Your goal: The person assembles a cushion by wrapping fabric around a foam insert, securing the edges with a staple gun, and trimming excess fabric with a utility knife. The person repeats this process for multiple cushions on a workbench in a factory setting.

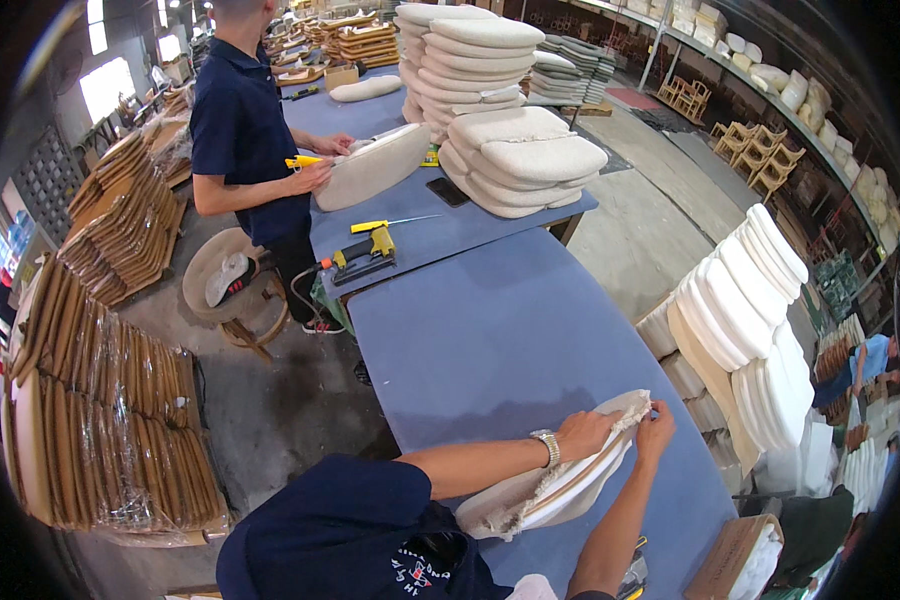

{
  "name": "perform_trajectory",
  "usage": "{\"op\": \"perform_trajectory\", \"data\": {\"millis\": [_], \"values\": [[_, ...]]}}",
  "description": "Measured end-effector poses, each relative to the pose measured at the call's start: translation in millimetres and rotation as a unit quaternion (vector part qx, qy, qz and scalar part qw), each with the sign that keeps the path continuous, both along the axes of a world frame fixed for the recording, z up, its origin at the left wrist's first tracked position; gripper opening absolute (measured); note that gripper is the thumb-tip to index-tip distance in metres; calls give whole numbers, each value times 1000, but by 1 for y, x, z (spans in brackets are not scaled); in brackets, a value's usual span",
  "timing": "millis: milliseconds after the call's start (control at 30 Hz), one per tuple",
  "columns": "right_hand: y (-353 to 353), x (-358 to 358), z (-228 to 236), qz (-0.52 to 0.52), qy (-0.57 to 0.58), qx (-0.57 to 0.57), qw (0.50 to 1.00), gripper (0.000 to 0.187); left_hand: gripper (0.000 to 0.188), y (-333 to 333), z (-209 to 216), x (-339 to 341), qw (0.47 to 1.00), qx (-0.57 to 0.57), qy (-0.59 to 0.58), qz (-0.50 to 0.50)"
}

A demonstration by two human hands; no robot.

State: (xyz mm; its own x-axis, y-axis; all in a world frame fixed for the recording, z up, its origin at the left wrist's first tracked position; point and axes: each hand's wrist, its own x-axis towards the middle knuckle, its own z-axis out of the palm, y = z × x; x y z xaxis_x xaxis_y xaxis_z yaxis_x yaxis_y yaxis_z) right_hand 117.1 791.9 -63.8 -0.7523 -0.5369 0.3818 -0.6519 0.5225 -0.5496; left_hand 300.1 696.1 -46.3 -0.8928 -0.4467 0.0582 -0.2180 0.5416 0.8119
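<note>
A seat cushion (595,482) stands tilted on its edge on the blue table close to my body, white padding and a thin brown board edge showing along its open side. Beige fabric (510,508) with a frayed border wraps around it. My left hand (582,436), below a metal wristwatch (547,448), grips the fabric's border near the cushion's far end. At that end's corner, my right hand (655,432) pinches the fabric edge. Some of the left fingertips are hidden in the cloth.
Across the blue table (470,330), a co-worker (245,130) holds a yellow-handled tool at another cushion (375,168). A staple gun (365,255) with a hose and a yellow-handled awl (395,223) lie there. Stacked cushions (520,160), white pads (740,310) and a cardboard box (735,560) stand rightward.
</note>
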Motion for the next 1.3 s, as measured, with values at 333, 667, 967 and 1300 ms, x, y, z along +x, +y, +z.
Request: {"op": "perform_trajectory", "data": {"millis": [333,667,967,1300], "values": [[2,-35,-33,45,-66,-108,991,16,33,-14,14,-59,998,-55,-11,-9],[-7,-26,-52,1,-296,-293,909,24,35,25,-37,-68,988,26,139,64],[-25,30,-37,5,-242,-407,881,29,33,-8,-16,-25,990,85,109,-3],[-46,45,-39,76,-237,-298,922,32,49,-20,2,62,974,221,43,22]]}}
